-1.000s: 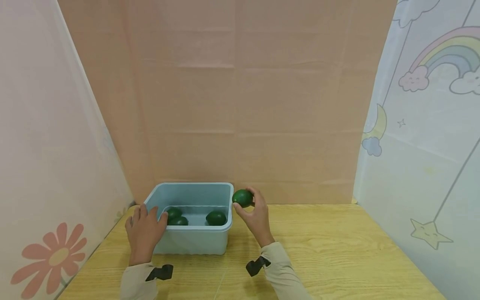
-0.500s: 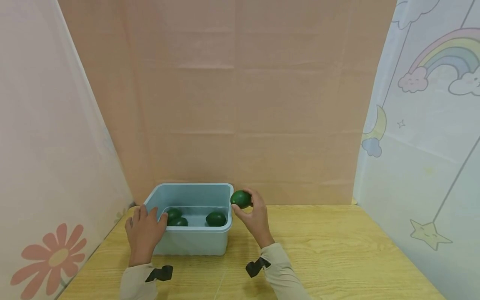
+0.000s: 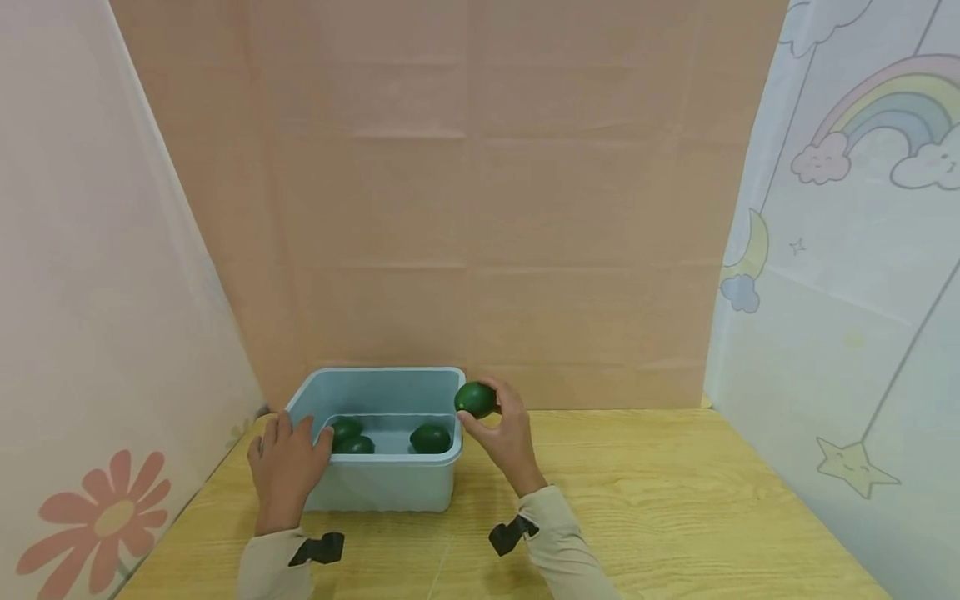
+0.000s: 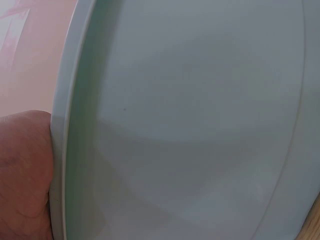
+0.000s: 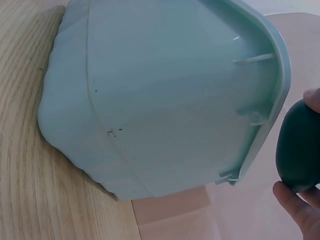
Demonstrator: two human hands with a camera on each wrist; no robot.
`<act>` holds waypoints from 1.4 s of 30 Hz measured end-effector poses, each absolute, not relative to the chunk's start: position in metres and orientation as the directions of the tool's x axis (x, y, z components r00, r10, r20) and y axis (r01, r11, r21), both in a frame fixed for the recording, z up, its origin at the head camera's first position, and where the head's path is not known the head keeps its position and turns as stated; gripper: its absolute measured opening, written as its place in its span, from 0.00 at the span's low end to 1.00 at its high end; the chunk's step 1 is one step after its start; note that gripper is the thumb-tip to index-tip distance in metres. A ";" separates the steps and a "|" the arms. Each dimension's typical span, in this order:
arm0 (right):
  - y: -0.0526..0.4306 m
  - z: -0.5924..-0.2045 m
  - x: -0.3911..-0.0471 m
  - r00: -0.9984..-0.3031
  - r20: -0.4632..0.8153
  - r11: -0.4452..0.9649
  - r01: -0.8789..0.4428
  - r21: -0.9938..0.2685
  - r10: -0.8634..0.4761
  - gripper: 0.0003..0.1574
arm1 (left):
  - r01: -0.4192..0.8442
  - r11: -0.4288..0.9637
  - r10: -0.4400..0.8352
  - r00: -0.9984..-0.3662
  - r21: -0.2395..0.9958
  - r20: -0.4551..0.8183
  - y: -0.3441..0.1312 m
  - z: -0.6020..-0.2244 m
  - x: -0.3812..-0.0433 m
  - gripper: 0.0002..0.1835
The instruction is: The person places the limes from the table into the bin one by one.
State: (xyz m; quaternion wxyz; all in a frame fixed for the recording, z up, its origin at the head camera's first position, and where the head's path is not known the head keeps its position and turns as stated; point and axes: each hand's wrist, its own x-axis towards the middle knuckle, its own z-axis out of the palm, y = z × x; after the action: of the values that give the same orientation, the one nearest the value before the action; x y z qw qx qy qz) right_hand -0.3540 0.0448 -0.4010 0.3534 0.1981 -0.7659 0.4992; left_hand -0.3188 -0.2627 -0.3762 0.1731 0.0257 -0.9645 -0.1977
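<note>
A dark green lime point(image 3: 476, 400) is pinched between the thumb and fingers of my right hand point(image 3: 512, 437). That hand is just right of a pale blue plastic bin point(image 3: 378, 483), and the lime overlaps the bin's right rim in the head view. In the right wrist view the lime point(image 5: 300, 147) is beside the bin's rim point(image 5: 282, 75), with fingertips on it. My left hand point(image 3: 288, 468) holds the near left corner of the bin, its thumb over the rim. Inside the bin lie a lime point(image 3: 431, 438) at the right and two more limes point(image 3: 347, 431) at the left, partly hidden.
The bin stands on a yellow wood-grain table point(image 3: 660, 492), close to an orange-brown backdrop point(image 3: 585, 250). Patterned white sheets flank both sides, a flower point(image 3: 112, 518) on the left one and a rainbow point(image 3: 892, 108) on the right one.
My right hand has shifted slightly left with the lime, bringing it over the bin's right rim in view. My left hand and the bin stay in place.
</note>
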 end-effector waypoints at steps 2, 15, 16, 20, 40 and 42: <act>0.044 -0.400 -0.354 -0.662 0.749 0.417 -0.671 -0.613 0.035 0.33 | 0.020 0.920 -0.118 -0.938 0.391 0.325 -0.263 -0.376 -0.319 0.29; 0.038 -0.400 -0.352 -0.632 0.774 0.420 -0.710 -0.566 -0.024 0.33 | 0.025 0.919 -0.115 -0.937 0.392 0.331 -0.264 -0.374 -0.320 0.29; 0.038 -0.400 -0.352 -0.634 0.773 0.419 -0.709 -0.567 -0.027 0.34 | 0.027 0.920 -0.114 -0.936 0.391 0.333 -0.264 -0.374 -0.320 0.29; 0.036 -0.404 -0.350 -0.651 0.758 0.409 -0.701 -0.584 -0.034 0.34 | 0.028 0.922 -0.111 -0.936 0.387 0.334 -0.263 -0.377 -0.319 0.29; 0.025 -0.398 -0.344 -0.645 0.760 0.303 -0.743 -0.597 -0.082 0.37 | 0.014 0.917 -0.121 -0.942 0.398 0.312 -0.262 -0.376 -0.319 0.29; 0.025 -0.398 -0.344 -0.633 0.768 0.308 -0.753 -0.582 -0.098 0.36 | 0.016 0.918 -0.121 -0.941 0.397 0.317 -0.263 -0.376 -0.319 0.29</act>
State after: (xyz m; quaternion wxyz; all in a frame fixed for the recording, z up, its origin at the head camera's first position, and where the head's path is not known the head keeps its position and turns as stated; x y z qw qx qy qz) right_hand -0.3437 0.0248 -0.3981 0.3184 0.2862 -0.7433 0.5140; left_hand -0.3188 -0.2625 -0.3761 0.1700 0.0271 -0.9643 -0.2012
